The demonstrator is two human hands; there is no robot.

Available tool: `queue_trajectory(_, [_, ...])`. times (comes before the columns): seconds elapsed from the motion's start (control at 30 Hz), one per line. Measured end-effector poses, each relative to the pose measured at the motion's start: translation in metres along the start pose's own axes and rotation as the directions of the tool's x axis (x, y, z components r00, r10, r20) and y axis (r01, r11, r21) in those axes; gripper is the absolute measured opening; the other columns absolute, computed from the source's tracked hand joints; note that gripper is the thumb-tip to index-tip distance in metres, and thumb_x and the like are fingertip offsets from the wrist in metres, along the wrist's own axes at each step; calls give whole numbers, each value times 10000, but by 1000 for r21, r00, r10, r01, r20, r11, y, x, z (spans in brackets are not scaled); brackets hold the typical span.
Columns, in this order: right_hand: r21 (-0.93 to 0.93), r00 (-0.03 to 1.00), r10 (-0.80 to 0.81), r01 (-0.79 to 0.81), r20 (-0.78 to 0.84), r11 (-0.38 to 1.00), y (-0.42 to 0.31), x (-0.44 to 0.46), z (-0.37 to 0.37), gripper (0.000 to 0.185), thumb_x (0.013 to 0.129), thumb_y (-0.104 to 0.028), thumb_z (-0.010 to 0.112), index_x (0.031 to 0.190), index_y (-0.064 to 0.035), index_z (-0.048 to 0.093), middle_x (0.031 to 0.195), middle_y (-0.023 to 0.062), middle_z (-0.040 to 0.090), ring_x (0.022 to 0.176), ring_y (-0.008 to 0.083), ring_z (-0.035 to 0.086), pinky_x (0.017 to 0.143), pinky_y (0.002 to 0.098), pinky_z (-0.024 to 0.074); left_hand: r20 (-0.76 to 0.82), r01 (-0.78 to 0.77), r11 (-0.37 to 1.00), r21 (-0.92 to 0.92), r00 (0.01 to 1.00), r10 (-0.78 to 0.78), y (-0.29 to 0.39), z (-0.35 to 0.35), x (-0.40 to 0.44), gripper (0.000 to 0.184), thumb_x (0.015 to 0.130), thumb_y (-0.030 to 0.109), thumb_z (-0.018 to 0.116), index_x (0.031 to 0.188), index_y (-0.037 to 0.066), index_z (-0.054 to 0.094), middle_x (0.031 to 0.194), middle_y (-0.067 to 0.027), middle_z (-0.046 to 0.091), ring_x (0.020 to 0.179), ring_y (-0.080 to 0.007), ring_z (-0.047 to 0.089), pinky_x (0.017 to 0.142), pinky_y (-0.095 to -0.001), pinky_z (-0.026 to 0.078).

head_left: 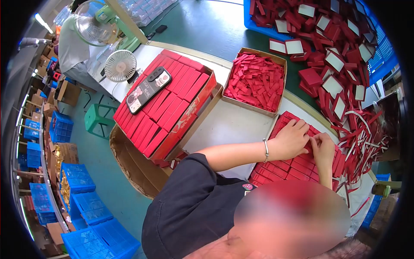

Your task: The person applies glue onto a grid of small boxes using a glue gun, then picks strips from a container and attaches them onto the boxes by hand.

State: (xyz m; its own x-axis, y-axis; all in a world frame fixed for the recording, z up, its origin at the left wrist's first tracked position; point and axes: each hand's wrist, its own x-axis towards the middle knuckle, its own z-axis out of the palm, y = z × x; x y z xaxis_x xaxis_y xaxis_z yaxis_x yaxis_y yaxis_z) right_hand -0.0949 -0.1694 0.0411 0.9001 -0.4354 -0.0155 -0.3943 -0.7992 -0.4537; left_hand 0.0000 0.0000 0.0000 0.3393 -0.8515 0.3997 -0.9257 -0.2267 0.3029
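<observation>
Many small red boxes [284,168] lie packed in rows on the white table in front of me. My left hand [292,137], with a silver bracelet at the wrist, rests over the upper rows with its fingers bent down onto them. Close beside it, my right hand [322,149] has its fingers curled at the same red boxes, the fingertips nearly meeting the left. Whatever lies between the fingertips is hidden or too small to make out. Just above the hands stands a carton [276,111] full of loose red pieces [254,82].
To the left, a carton of red boxes [181,97] carries a phone [148,90]. A small fan [120,65] stands behind it. Red boxes with white insides [332,60] heap up at the upper right, above red and white strips [360,134]. A green stool [99,118] and blue crates [101,239] stand left.
</observation>
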Motion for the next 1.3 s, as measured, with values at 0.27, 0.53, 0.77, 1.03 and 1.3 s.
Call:
queue_trajectory(0.27, [313,934,-82,198,-347,929,11,-59,-11,303,1146,-145,506,875,-14,476,730,62,439,613,153,414,567,328,358,-362,-237,818,-524,931,38,-5,-70,-35,211,888,143,831,1050,75,714,1037,-82,666,1013,-284,626,864,-398,512])
queue_trajectory(0.53, [478,904,4,222,-427,850,31,-127,-15,437,1171,-188,497,760,-57,428,644,-18,403,540,65,377,505,269,292,-694,-667,-190,-720,701,167,27,-199,-120,169,997,67,712,1149,34,779,820,-64,711,608,-224,573,604,-377,432])
queue_trajectory(0.77, [517,878,37,247,-478,819,21,-162,-8,430,1166,-203,522,765,-59,460,654,-13,444,552,47,388,505,243,295,-719,-697,-180,-694,656,228,52,-195,-142,233,1034,62,648,1241,49,754,792,-45,699,579,-202,543,567,-376,361])
queue_trajectory(1.03, [588,858,88,269,-507,763,20,-202,-10,436,1168,-216,518,764,-55,489,679,-14,473,559,40,409,513,230,302,-684,-641,-242,-728,660,312,66,-205,-167,243,1010,59,688,1244,32,744,813,-55,714,598,-216,561,585,-384,387])
queue_trajectory(1.3, [564,839,33,335,-543,754,4,-213,-10,402,1165,-223,525,802,-52,516,705,-17,492,574,42,426,525,221,320,-670,-596,-305,-742,654,352,75,-209,-185,329,1021,91,701,1336,-4,689,811,-75,701,633,-248,587,609,-410,414])
